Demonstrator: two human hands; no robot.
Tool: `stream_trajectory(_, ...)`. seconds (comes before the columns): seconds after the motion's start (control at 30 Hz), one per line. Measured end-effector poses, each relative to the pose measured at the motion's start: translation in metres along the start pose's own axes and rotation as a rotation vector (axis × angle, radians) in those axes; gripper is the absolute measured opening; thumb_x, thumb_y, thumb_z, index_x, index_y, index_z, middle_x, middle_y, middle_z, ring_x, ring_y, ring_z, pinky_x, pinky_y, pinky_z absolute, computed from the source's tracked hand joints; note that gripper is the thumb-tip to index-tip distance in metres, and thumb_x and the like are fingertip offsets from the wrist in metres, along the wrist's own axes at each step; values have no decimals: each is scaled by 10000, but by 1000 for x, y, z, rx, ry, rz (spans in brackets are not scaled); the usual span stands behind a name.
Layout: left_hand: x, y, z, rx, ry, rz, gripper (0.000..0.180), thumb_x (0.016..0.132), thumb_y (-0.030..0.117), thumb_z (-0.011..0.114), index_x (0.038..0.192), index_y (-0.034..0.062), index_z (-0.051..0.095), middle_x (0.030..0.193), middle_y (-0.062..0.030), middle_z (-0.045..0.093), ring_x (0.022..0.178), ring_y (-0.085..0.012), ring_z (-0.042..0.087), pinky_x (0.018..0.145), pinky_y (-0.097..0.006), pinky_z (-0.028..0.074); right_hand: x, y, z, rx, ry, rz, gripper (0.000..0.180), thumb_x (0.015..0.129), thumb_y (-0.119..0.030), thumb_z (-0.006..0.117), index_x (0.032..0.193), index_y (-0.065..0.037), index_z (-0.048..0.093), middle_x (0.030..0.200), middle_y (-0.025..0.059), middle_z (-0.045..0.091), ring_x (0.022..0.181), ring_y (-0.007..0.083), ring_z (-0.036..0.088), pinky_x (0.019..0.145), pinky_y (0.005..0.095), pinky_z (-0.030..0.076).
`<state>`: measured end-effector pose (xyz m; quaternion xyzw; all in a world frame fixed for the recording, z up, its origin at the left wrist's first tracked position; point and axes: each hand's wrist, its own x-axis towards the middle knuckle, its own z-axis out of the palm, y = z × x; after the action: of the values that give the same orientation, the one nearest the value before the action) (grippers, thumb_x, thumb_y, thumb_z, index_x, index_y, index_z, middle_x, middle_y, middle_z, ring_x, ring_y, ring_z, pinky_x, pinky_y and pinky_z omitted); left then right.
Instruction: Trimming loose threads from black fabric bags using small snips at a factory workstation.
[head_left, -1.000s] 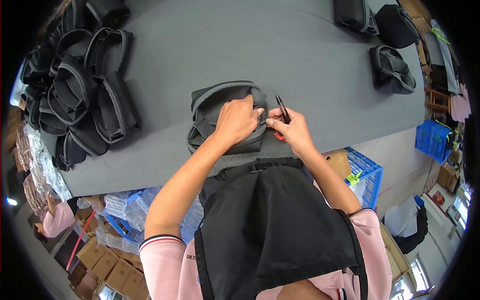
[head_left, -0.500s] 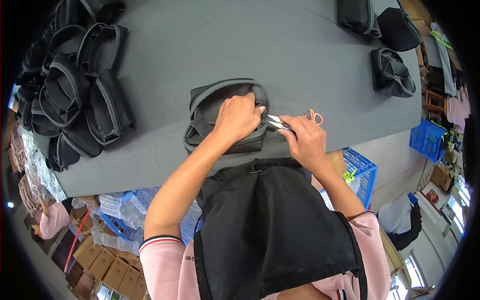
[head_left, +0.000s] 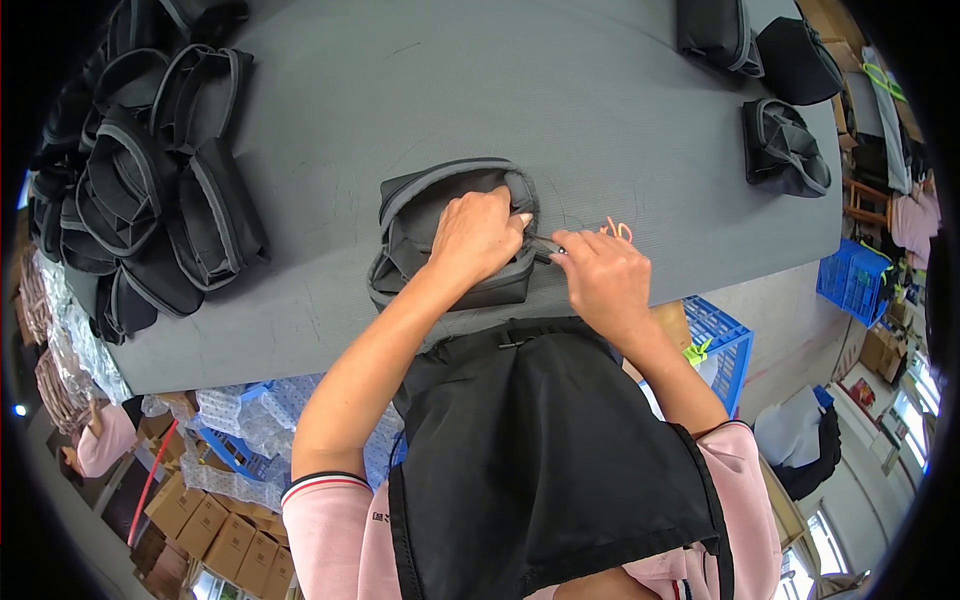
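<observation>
Black fabric pouch (head_left: pixel 497 289): resting on the desk (head_left: pixel 450 100) near the edge closest to the person, its mouth facing up and showing a grey lining and grey edge binding.
Left hand (head_left: pixel 478 235): reaching into the pouch mouth, fingers folding against the right end wall; it is apparently pinching the binding there, some fingertips being hidden.
Right hand (head_left: pixel 608 275): gripping scissors (head_left: pixel 543 240) just outside that same end.
Scissors: pointing left, the tips lying at the right end of the pouch, near the left thumb; orange handle loops are showing beyond the knuckles. Whether the blades are touching fabric or thread is not possible to tell.
Step in hand: judging by the posture, trimming at the right end binding, the left hand steadying the edge and the right hand presenting the blades.
Next move: probably calling for a short, controlled snip, with the left thumb clear of the blades and the binding itself out of the cut.
Desk marks: fine dark lines are showing beside the pouch; whether they are loose threads or scratches is unclear.
Left-side pouch heap (head_left: pixel 215 220): similar pouches are lying piled together, several with mouths facing up.
Right-side pouches (head_left: pixel 762 150): three are sitting near the far right of the desk, well apart from the hands.
Blue plastic crate (head_left: pixel 738 355): standing below the desk, to the right.
</observation>
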<state>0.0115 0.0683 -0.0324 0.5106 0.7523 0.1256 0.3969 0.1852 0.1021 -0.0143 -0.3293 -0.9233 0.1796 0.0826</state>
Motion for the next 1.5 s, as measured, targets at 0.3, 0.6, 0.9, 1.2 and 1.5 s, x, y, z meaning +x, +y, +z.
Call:
stream_trajectory(0.3,-13,6,-5,-45,-241,28,319,789,272,614,843,-42,599,805,-228,628,828,-384,601,737,-467,453,35,11,7,954,-103,539,327,711,-176,747,886,-26,516,802,-1,519,692,65,440,605,236,394)
stream_trajectory(0.6,-33,4,-2,-62,-128,-51,315,727,314,684,792,11,625,746,-147,647,752,-325,626,678,-439,476,40,-1,33,916,-108,503,213,689,-49,665,820,-25,500,637,12,525,569,90,450,542,241,396)
stream_trajectory(0.9,-21,15,23,81,11,277,309,790,254,636,875,-30,548,716,-196,615,718,-356,610,642,-453,455,34,10,18,890,65,518,263,726,-58,600,981,-63,538,617,12,491,555,90,432,533,280,365)
stream_trajectory(1.2,-23,-6,-15,-312,-247,99,339,819,244,651,969,-39,541,782,-106,565,719,-130,471,644,-295,403,-25,17,0,852,158,433,266,785,-127,648,1013,-39,543,692,5,522,645,93,500,582,244,385)
stream_trajectory(1.5,-34,-8,-16,-770,-408,181,336,792,297,692,884,-1,565,698,10,520,640,-68,428,546,-245,351,-1,12,-23,822,189,32,244,705,-13,674,942,-21,616,869,44,547,679,112,477,606,227,387)
